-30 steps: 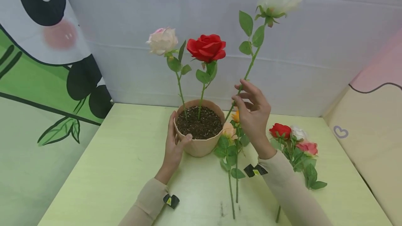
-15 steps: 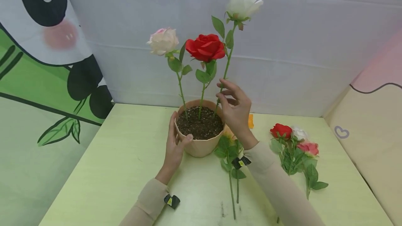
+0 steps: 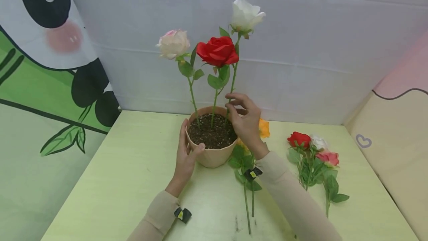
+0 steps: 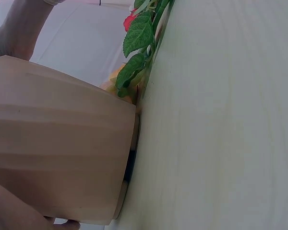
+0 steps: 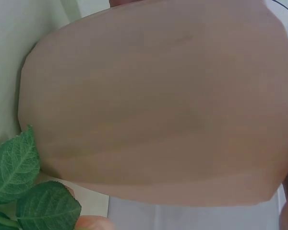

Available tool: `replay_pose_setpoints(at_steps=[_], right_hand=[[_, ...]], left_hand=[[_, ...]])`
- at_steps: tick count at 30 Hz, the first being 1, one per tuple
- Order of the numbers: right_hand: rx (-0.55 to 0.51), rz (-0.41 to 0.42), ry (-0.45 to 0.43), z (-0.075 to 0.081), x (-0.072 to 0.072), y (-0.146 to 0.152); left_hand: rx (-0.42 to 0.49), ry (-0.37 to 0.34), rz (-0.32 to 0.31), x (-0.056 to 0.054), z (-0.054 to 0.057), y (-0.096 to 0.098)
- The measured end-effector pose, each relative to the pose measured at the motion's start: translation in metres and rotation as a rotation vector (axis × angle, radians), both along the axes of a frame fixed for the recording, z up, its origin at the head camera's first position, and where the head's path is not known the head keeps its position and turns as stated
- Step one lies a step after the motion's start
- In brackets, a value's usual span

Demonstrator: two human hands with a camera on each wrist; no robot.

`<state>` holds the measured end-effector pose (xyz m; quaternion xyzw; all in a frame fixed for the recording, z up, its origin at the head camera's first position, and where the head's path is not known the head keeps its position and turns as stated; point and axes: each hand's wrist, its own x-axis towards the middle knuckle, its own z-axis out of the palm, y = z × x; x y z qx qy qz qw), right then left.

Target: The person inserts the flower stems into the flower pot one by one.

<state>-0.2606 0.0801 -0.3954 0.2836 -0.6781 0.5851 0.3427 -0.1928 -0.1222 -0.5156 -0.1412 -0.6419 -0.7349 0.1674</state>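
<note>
A peach-coloured flowerpot (image 3: 212, 156) filled with dark soil (image 3: 214, 137) stands on the table. My left hand (image 3: 187, 157) holds it at the left side, thumb over the front rim and fingers round the wall; in the left wrist view the ribbed pot (image 4: 57, 139) fills much of the left. In the soil stand a pale pink-white rose (image 3: 173, 44) and a red rose (image 3: 219, 51). At the pot's right side my right hand (image 3: 245, 120) pinches the stem of a tall white rose (image 3: 246, 16), whose lower end meets the soil. The pot wall (image 5: 158, 105) dominates the right wrist view.
Right of the pot lie an orange rose (image 3: 264, 128) and another leafy stem (image 3: 245, 159), partly under the right forearm. Farther right is a bunch with red (image 3: 299, 139), white (image 3: 318, 142) and pink (image 3: 328, 157) roses. A pale curtain (image 3: 301, 66) hangs behind the table.
My right hand has carried the white rose leftward from outside the pot to over it, then lowered it until the stem end meets the soil. My left hand stays on the pot.
</note>
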Motion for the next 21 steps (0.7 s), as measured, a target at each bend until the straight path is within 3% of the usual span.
replay_pose_setpoints(at_steps=[10, 13, 17, 21], right_hand=[[0.001, 0.015, -0.047, -0.015, -0.003, -0.004], [0.004, 0.021, -0.063, -0.016, -0.002, -0.004], [0.019, 0.025, -0.125, -0.016, 0.001, -0.003], [0.042, 0.028, -0.182, -0.016, 0.003, 0.0]], left_hand=[[-0.044, -0.038, 0.012, -0.013, -0.02, -0.008], [-0.047, -0.056, 0.01, -0.014, -0.022, -0.009], [-0.031, -0.024, 0.005, -0.011, -0.017, -0.006], [-0.022, -0.029, 0.01, -0.02, -0.032, -0.008]])
